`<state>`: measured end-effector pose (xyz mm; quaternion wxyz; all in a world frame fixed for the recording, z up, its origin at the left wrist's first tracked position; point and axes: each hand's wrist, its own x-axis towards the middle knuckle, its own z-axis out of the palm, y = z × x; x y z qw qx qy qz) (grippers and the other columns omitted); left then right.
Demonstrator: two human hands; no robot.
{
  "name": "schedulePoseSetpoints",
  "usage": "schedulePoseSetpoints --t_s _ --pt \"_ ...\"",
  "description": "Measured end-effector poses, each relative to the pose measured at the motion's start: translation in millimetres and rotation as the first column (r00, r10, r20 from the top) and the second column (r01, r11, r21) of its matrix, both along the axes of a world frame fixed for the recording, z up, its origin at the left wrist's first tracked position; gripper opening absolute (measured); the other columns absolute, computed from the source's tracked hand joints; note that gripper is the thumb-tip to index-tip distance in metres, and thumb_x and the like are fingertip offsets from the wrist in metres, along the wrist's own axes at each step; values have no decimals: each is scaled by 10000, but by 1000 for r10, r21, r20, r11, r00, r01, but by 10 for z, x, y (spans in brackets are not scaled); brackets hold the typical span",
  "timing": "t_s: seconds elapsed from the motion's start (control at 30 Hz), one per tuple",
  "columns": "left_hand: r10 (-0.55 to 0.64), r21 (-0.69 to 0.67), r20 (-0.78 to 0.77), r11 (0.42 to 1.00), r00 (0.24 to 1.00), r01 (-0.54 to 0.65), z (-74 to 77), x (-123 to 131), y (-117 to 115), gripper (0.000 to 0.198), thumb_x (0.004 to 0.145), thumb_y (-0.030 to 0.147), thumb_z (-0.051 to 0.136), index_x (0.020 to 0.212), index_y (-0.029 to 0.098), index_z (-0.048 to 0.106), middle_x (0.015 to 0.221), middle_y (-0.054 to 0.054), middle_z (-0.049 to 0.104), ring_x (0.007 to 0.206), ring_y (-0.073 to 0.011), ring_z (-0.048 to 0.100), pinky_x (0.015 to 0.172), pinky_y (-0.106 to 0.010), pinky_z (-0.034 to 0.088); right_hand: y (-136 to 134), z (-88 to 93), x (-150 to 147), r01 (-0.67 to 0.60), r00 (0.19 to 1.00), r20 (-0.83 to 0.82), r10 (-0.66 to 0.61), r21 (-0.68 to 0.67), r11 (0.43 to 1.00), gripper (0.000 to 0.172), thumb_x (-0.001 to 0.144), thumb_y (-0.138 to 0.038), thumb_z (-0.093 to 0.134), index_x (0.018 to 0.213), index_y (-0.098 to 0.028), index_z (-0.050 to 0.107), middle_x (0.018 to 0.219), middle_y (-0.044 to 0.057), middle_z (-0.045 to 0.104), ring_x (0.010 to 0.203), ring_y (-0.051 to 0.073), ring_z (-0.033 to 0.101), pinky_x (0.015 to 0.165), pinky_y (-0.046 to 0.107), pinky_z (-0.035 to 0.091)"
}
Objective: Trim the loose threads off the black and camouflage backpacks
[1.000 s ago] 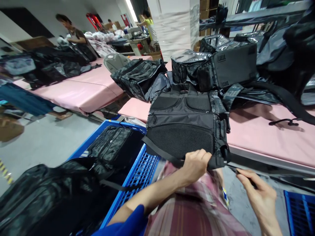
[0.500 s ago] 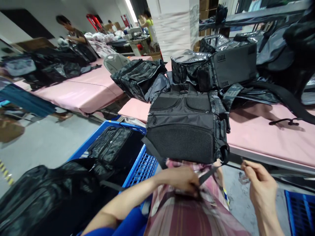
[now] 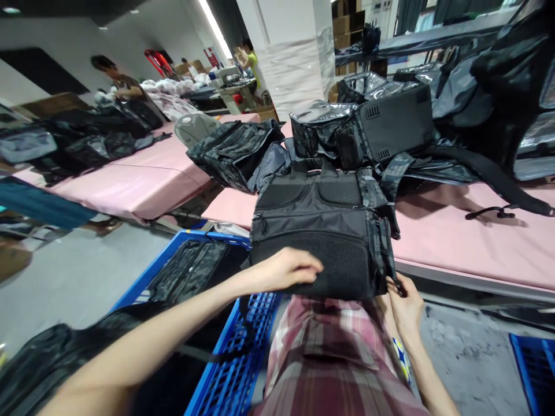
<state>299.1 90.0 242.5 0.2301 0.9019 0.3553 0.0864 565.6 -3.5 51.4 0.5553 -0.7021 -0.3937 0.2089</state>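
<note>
A black backpack (image 3: 323, 228) with a mesh front panel lies on the near edge of the pink table (image 3: 455, 242), right in front of me. My left hand (image 3: 284, 270) rests on the bag's lower left edge, fingers curled on the mesh bottom. My right hand (image 3: 403, 303) pinches a small black strap end or buckle at the bag's lower right corner.
A blue plastic crate (image 3: 225, 370) with black bags stands at my left. More black bags (image 3: 381, 124) pile at the back of the table. A second pink table (image 3: 143, 173) lies to the left, where a person (image 3: 117, 81) works. Another blue crate (image 3: 535, 364) sits at the right.
My left hand rose from my lap to the bag's lower edge. My right hand came in from the right, following the thin strap to the bag's corner. The view tilted down slightly.
</note>
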Motion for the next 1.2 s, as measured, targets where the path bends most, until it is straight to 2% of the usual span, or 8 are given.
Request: schedulePoseSetpoints --t_s 0.1,0.2,0.37,0.47,0.63,0.87,1.03,1.2 --pt "-133 236 87 966 987 109 35 874 441 280 936 262 434 1083 146 642 1101 -65 658 1047 -150 559 964 -270 388 38 59 46 -12 996 94 6 65 998 339 816 -438 555 884 -131 684 876 81 666 795 185 612 731 302 476" --pt "-373 406 -114 829 921 385 -120 1626 850 354 853 278 595 1196 195 573 1321 -93 530 1319 -268 347 1063 -451 269 62 204 217 3 977 211 -30 130 992 295 854 -389 528 893 -140 682 875 75 668 791 179 616 702 283 468" --pt "-571 342 -357 656 739 673 -73 2217 1214 211 902 336 515 985 183 634 1077 -68 640 1170 -231 491 1066 -500 218 136 616 673 -57 909 414 -49 241 969 188 827 -310 563 862 -179 693 873 55 686 806 179 638 731 278 472" --pt "-546 412 -346 642 763 646 259 2245 1196 275 931 356 450 956 137 613 967 -76 639 905 -178 586 879 -328 400 222 974 950 -132 818 570 -78 317 939 136 799 -259 590 853 -202 700 861 36 696 809 176 651 741 271 477" --pt "-394 542 -274 690 877 479 737 2136 970 316 939 395 416 962 135 594 931 -88 632 840 -187 592 678 -254 394 304 1499 1259 -236 627 754 -198 426 873 176 829 -231 586 982 -230 673 959 54 681 869 187 641 779 294 482" --pt "-246 178 -163 945 956 274 586 1887 959 297 915 374 453 791 153 607 697 -14 610 635 -138 559 587 -216 339 -22 1587 1130 174 771 582 -257 196 965 589 755 -646 569 1154 -213 565 933 70 641 665 182 580 556 291 419" --pt "-184 -28 -53 983 982 183 552 1718 1024 308 877 403 495 732 154 602 624 23 541 624 -117 504 579 -199 307 25 1634 949 -118 850 523 56 86 989 308 822 -523 558 902 -234 633 930 28 656 793 163 618 649 254 464" --pt "-165 -77 -19 984 986 163 604 1600 1022 311 857 405 504 710 148 600 633 22 542 618 -111 483 573 -199 289 273 1708 850 -111 884 468 -3 214 970 255 793 -471 620 787 -222 676 878 38 669 813 179 628 713 285 488"
